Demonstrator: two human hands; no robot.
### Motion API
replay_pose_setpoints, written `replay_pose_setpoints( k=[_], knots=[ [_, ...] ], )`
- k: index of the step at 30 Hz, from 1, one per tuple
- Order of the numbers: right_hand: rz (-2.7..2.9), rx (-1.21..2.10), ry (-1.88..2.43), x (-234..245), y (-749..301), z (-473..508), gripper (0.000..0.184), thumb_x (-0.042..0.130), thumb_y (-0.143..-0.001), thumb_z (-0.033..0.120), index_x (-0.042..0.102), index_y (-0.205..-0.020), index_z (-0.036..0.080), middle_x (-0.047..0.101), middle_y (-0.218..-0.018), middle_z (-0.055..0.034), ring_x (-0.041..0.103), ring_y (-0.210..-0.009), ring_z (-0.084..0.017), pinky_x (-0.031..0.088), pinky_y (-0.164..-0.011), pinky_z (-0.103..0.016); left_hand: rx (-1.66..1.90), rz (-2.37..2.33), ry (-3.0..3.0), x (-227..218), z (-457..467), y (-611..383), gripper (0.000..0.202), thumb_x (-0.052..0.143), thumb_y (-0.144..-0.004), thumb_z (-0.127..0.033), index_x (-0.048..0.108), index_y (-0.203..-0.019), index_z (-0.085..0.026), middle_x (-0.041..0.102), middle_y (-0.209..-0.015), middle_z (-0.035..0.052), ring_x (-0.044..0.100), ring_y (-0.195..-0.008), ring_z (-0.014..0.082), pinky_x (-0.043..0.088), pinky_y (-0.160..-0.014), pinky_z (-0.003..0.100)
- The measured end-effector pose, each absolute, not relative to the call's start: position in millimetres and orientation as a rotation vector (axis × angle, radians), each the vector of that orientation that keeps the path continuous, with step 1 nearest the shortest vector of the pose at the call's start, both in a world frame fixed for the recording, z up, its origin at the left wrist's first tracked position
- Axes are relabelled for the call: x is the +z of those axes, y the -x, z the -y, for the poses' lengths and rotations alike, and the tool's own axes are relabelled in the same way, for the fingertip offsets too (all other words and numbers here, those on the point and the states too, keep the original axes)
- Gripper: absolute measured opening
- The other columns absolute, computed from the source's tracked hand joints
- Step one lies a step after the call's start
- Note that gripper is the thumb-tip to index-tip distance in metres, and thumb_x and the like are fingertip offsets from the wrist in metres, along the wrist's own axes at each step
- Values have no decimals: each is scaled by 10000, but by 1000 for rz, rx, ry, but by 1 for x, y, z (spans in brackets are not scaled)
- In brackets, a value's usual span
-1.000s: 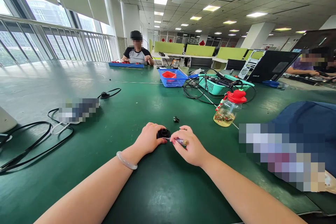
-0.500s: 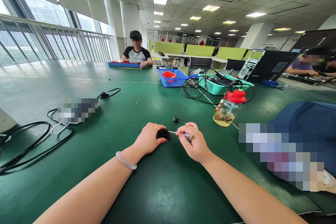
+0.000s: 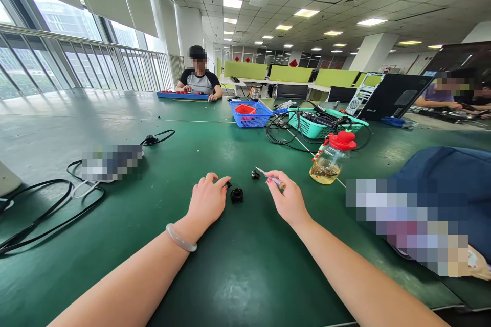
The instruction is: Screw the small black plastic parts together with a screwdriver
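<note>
My right hand (image 3: pixel 288 199) is closed around a small screwdriver (image 3: pixel 276 182) with a translucent purplish handle; its metal tip points up and left. My left hand (image 3: pixel 208 197) has a small black piece (image 3: pixel 229 184) at its thumb and index fingertip, seemingly pinched and partly covered by them. Just right of those fingers, a black block-shaped part (image 3: pixel 237 195) lies on the green table, touched by neither hand. A second small black part (image 3: pixel 255 174) lies a little beyond it, close to the screwdriver tip.
A glass bottle with a red lid (image 3: pixel 326 163) stands to the right, near a dark blue bag (image 3: pixel 441 179). Farther back are a blue basket (image 3: pixel 249 120) and a teal basket (image 3: pixel 310 127) with cables. Black cables (image 3: pixel 49 230) lie left. A person sits across the table.
The screwdriver has come away from the black part and now points up-left. My left hand has shifted left off the block, with a small black piece now apart from it.
</note>
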State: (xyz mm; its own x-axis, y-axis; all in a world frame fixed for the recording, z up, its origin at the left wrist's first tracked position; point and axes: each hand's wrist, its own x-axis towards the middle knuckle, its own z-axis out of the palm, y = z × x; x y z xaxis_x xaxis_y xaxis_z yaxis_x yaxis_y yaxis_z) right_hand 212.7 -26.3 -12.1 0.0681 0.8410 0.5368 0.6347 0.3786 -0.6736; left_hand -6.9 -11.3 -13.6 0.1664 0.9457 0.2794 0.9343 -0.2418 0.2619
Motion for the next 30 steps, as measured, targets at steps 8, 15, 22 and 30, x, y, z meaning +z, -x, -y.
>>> replay_pose_setpoints(
  k=[8, 15, 22, 30],
  knots=[
    [1687, 360, 1436, -16, -213, 20, 229, 459, -880, 375, 637, -969, 261, 718, -844, -11, 654, -761, -201, 475, -682, -323, 723, -1714, -2413, -14, 12, 5, 353, 397, -932, -380, 693, -1072, -248, 574, -1223, 93, 530, -1120, 271, 435, -1004, 459],
    [1702, 357, 1366, -13, -209, 25, 230, 446, -887, 373, 637, -897, 246, 711, -790, -18, 647, -723, -197, 467, -684, -315, 585, -1242, -2529, -18, 12, 1, 330, 507, -896, -341, 574, -1214, -284, 601, -1263, 50, 478, -1230, 242, 363, -1098, 451],
    [1871, 408, 1213, -4, -203, 37, 255, 428, -912, 341, 646, -827, 242, 686, -712, -7, 629, -808, -211, 456, -778, -337, 620, -1687, -2345, -18, 10, 6, 300, 500, -838, -226, 570, -1130, -221, 637, -1194, 85, 506, -1188, 282, 388, -1038, 483],
    [1646, 423, 1209, -9, -213, 30, 279, 432, -922, 386, 651, -867, 222, 661, -700, -19, 623, -727, -193, 478, -702, -304, 618, -1551, -2434, -19, 7, 2, 518, 533, -853, -448, 454, -1350, -330, 562, -1344, 63, 425, -1283, 311, 350, -1051, 552]
  ],
)
